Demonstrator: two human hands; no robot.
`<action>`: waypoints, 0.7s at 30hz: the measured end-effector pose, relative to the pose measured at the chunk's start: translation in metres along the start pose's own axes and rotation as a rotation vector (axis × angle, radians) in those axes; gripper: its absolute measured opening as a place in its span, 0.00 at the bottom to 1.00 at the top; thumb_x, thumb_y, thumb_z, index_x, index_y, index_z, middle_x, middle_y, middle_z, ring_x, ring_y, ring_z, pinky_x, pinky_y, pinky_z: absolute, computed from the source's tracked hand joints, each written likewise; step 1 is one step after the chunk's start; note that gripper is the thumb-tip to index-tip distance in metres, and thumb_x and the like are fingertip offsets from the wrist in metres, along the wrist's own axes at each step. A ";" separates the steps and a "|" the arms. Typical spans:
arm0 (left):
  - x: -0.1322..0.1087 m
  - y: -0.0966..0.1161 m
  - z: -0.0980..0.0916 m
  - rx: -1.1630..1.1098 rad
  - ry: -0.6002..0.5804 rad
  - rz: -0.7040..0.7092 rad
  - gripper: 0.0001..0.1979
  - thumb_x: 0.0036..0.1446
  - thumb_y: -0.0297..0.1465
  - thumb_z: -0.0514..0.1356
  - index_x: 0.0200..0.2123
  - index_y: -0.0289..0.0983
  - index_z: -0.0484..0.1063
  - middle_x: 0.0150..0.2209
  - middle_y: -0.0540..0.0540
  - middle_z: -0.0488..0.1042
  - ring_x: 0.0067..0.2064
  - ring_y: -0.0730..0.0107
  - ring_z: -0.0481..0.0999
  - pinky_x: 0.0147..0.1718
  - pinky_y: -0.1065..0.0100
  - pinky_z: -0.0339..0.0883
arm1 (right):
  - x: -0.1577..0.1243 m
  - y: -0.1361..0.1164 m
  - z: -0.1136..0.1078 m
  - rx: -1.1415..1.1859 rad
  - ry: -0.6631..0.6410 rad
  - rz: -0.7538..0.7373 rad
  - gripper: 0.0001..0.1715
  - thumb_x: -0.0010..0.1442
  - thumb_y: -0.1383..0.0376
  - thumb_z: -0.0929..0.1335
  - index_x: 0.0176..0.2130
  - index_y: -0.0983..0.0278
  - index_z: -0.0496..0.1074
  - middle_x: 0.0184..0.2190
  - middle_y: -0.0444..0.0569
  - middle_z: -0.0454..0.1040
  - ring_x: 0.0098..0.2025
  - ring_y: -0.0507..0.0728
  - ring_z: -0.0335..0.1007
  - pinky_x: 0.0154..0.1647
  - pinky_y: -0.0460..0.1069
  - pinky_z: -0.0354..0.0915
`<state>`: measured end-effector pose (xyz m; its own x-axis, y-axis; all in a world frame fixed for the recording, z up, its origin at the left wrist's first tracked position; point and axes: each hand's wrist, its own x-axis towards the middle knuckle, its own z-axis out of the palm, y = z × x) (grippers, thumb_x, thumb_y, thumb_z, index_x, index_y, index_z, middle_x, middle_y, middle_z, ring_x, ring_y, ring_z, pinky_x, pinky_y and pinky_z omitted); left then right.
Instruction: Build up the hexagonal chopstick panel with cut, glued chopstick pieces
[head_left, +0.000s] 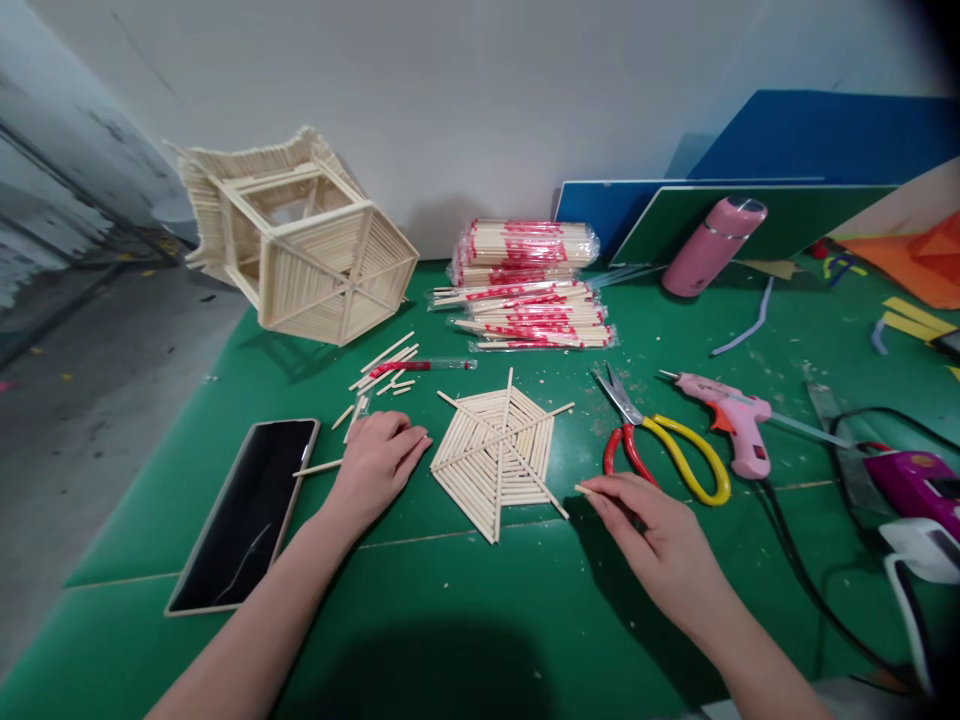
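Note:
My left hand (382,458) is closed with the fingers together, left of a web-like panel. A chopstick (318,468) sticks out from its wrist side, over the phone's edge; the hand hides most of it. My right hand (651,525) pinches a short chopstick piece (582,489) between thumb and forefinger, just right of the panel. Flat on the green table lies the panel (517,485), made of chopstick lengths set in nested rings, with crossing sticks on top, some reaching past its edge. Cut chopstick pieces (385,362) lie scattered beyond my left hand.
A chopstick lantern-like frame (341,275) stands at the back left, near wrapped chopsticks (529,290). Left lies a phone (244,515). On the right are red-and-yellow-handled pliers (637,425), a pink glue gun (739,425) with a cord, and a pink bottle (712,248).

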<state>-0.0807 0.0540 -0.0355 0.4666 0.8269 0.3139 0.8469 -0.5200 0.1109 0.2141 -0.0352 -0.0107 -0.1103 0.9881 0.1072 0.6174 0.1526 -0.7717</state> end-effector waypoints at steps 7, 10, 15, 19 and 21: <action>-0.004 0.019 -0.014 -0.008 0.202 -0.054 0.10 0.56 0.28 0.53 0.40 0.34 0.69 0.37 0.41 0.68 0.40 0.63 0.67 0.40 0.60 0.59 | 0.005 -0.006 0.019 -0.133 -0.028 -0.162 0.11 0.58 0.67 0.62 0.39 0.63 0.72 0.30 0.49 0.68 0.33 0.54 0.64 0.33 0.49 0.63; -0.008 0.046 -0.024 -0.087 0.278 -0.021 0.08 0.54 0.27 0.55 0.39 0.35 0.69 0.36 0.44 0.68 0.40 0.65 0.67 0.40 0.61 0.60 | 0.008 -0.010 0.029 -0.177 -0.083 -0.215 0.09 0.58 0.67 0.63 0.38 0.63 0.72 0.30 0.48 0.70 0.34 0.54 0.64 0.33 0.49 0.62; -0.012 0.088 -0.028 -0.277 0.072 0.074 0.06 0.55 0.26 0.54 0.34 0.37 0.70 0.33 0.47 0.70 0.38 0.68 0.66 0.38 0.63 0.57 | 0.013 -0.014 0.037 -0.259 -0.173 -0.249 0.07 0.58 0.66 0.63 0.34 0.62 0.71 0.29 0.47 0.70 0.33 0.53 0.63 0.34 0.48 0.60; -0.014 0.099 -0.020 -0.299 -0.078 0.085 0.08 0.57 0.28 0.51 0.32 0.37 0.70 0.30 0.48 0.69 0.36 0.68 0.65 0.37 0.63 0.56 | 0.017 -0.014 0.040 -0.283 -0.191 -0.287 0.08 0.59 0.66 0.63 0.33 0.62 0.71 0.29 0.46 0.71 0.33 0.53 0.63 0.33 0.48 0.58; -0.016 0.101 -0.013 -0.293 -0.093 0.073 0.09 0.57 0.28 0.51 0.31 0.36 0.70 0.29 0.48 0.68 0.34 0.68 0.64 0.36 0.63 0.55 | 0.018 -0.013 0.042 -0.291 -0.187 -0.299 0.09 0.59 0.66 0.63 0.33 0.61 0.72 0.29 0.46 0.70 0.33 0.53 0.62 0.33 0.48 0.58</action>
<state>-0.0062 -0.0142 -0.0165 0.5563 0.7940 0.2452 0.7069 -0.6072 0.3627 0.1713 -0.0205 -0.0250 -0.4391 0.8835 0.1632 0.7271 0.4561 -0.5132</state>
